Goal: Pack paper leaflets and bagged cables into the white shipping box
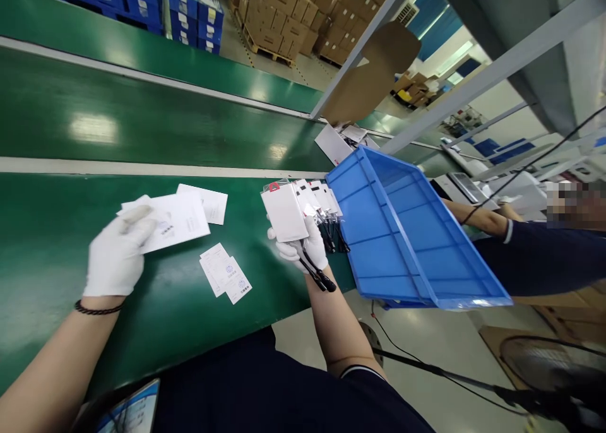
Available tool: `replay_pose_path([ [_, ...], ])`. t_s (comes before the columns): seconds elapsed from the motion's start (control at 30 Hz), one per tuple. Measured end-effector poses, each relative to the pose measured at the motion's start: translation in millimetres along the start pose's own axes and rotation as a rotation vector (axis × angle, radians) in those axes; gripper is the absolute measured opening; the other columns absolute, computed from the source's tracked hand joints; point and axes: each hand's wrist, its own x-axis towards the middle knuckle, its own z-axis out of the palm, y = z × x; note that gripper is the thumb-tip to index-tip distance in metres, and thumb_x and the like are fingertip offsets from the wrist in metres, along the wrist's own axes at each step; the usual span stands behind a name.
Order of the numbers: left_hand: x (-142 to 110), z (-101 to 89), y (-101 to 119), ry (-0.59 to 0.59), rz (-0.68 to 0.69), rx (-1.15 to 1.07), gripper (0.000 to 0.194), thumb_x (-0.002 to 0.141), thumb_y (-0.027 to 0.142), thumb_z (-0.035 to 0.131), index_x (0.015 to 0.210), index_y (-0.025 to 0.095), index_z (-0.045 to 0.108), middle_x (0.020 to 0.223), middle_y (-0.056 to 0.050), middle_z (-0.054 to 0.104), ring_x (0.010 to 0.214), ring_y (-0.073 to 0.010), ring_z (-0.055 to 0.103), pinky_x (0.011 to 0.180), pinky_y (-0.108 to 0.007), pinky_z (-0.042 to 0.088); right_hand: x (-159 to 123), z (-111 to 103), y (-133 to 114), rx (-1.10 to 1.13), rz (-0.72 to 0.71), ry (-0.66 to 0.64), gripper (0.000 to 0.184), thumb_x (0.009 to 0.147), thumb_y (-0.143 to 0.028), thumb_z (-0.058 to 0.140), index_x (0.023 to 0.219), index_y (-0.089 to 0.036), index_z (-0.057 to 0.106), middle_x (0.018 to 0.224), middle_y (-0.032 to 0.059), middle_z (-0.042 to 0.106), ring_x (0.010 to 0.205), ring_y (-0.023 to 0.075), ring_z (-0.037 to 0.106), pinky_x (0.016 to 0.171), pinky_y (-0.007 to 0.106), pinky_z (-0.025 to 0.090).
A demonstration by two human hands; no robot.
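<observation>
My gloved left hand (118, 253) is closed on white printed papers (182, 221), held above the green bench. Another white sheet (215, 204) shows just behind them. In my gloved right hand (310, 247) is a clear packet with a white card (285, 213), a red mark at its top and black-tipped cables (318, 274) hanging from its lower end. Just beyond that hand, several similar packets (326, 199) lie in a row against the blue bin. Small printed slips (226, 272) lie overlapping on the bench between my hands.
A tilted blue plastic bin (398, 250) stands at the bench's right end. Behind it are an open white box (334, 144) and a metal frame post (364, 48). A co-worker's arm (483, 221) is at the right. The green bench (165, 319) ends near my body.
</observation>
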Motion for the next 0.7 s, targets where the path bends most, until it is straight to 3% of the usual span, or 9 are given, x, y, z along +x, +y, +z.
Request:
replay_pose_path([
  [0.07, -4.9, 6.5, 12.0, -0.062, -0.006, 0.005, 0.037, 0.084, 0.037, 0.066, 0.117, 0.02, 0.071, 0.13, -0.003, 0.065, 0.125, -0.027, 0.055, 0.114, -0.043, 0.037, 5.8, 17.1, -9.2, -0.306, -0.13, 0.023, 0.074, 0.077, -0.073, 0.059, 0.134, -0.025, 0.051, 0.105, 0.0086, 0.061, 0.048, 0.0083, 0.04, 0.039, 0.023, 0.031],
  [0.13, -12.4, 15.8, 28.7, -0.203, -0.002, -0.021, 0.037, 0.081, 0.042, 0.069, 0.111, 0.02, 0.074, 0.125, -0.005, 0.068, 0.124, -0.0299, 0.056, 0.112, -0.042, 0.039, 15.3, 40.2, -20.8, -0.682, -0.257, 0.081, 0.09, 0.069, -0.061, 0.076, 0.145, -0.028, 0.042, 0.122, 0.0108, 0.057, 0.074, 0.0186, 0.058, 0.058, 0.031, 0.049],
  [0.2, -20.5, 26.5, 43.9, -0.375, 0.01, -0.14, 0.043, 0.077, 0.047, 0.073, 0.111, 0.021, 0.074, 0.121, -0.007, 0.069, 0.12, -0.0323, 0.059, 0.106, -0.041, 0.046, 27.4, 66.4, -32.9, -1.05, -0.31, 0.129, 0.105, 0.062, -0.054, 0.083, 0.151, -0.028, 0.033, 0.132, 0.0129, 0.052, 0.104, 0.0315, 0.058, 0.083, 0.043, 0.051],
  [0.27, -26.3, 35.5, 52.6, -0.464, 0.026, -0.366, 0.053, 0.075, 0.046, 0.078, 0.121, 0.021, 0.069, 0.124, -0.008, 0.068, 0.119, -0.0323, 0.06, 0.102, -0.04, 0.05, 39.5, 91.1, -44.1, -1.336, -0.288, 0.052, 0.108, 0.063, -0.052, 0.082, 0.154, -0.03, 0.027, 0.136, 0.0128, 0.049, 0.114, 0.0371, 0.055, 0.091, 0.048, 0.047],
  [0.37, -26.5, 40.2, 51.2, -0.367, -0.031, -0.702, 0.064, 0.074, 0.04, 0.081, 0.131, 0.019, 0.06, 0.134, -0.011, 0.061, 0.123, -0.0319, 0.058, 0.102, -0.043, 0.051, 49.9, 116.4, -56.5, -1.547, -0.36, -0.088, 0.098, 0.071, -0.046, 0.078, 0.153, -0.03, 0.029, 0.141, 0.0121, 0.046, 0.116, 0.0365, 0.055, 0.091, 0.047, 0.048],
  [0.47, -18.6, 34.9, 42.0, -0.197, -0.185, -0.858, 0.057, 0.076, 0.045, 0.079, 0.122, 0.014, 0.066, 0.129, -0.014, 0.064, 0.118, -0.0331, 0.061, 0.099, -0.045, 0.053, 45.2, 124.1, -59.2, -1.475, -0.638, 0.059, 0.058, 0.084, -0.037, 0.068, 0.139, -0.023, 0.052, 0.133, 0.0124, 0.055, 0.117, 0.033, 0.055, 0.096, 0.046, 0.046],
  [0.53, -13.9, 30.4, 37.4, -0.112, -0.211, -0.911, 0.051, 0.079, 0.048, 0.075, 0.117, 0.014, 0.069, 0.125, -0.014, 0.066, 0.116, -0.0328, 0.062, 0.098, -0.044, 0.054, 39.0, 121.4, -53.5, -1.286, -0.651, 0.093, 0.029, 0.09, -0.035, 0.06, 0.115, -0.024, 0.068, 0.112, 0.0087, 0.067, 0.104, 0.0278, 0.061, 0.092, 0.043, 0.048],
  [0.6, -12.7, 28.7, 34.5, -0.035, -0.162, -0.916, 0.047, 0.078, 0.045, 0.076, 0.116, 0.018, 0.069, 0.127, -0.011, 0.065, 0.118, -0.0315, 0.061, 0.098, -0.043, 0.054, 38.1, 115.1, -42.4, -1.062, -0.441, 0.014, 0.022, 0.092, -0.038, 0.056, 0.098, -0.025, 0.072, 0.092, 0.0043, 0.07, 0.082, 0.0219, 0.066, 0.076, 0.037, 0.053],
  [0.7, -17.6, 30.3, 29.4, -0.004, -0.053, -0.845, 0.047, 0.073, 0.037, 0.081, 0.116, 0.023, 0.068, 0.129, -0.008, 0.064, 0.122, -0.0305, 0.058, 0.102, -0.045, 0.052, 53.4, 103.1, -21.7, -0.673, -0.079, -0.047, 0.035, 0.093, -0.05, 0.053, 0.104, -0.022, 0.07, 0.09, 0.0061, 0.071, 0.066, 0.018, 0.065, 0.049, 0.027, 0.046],
])
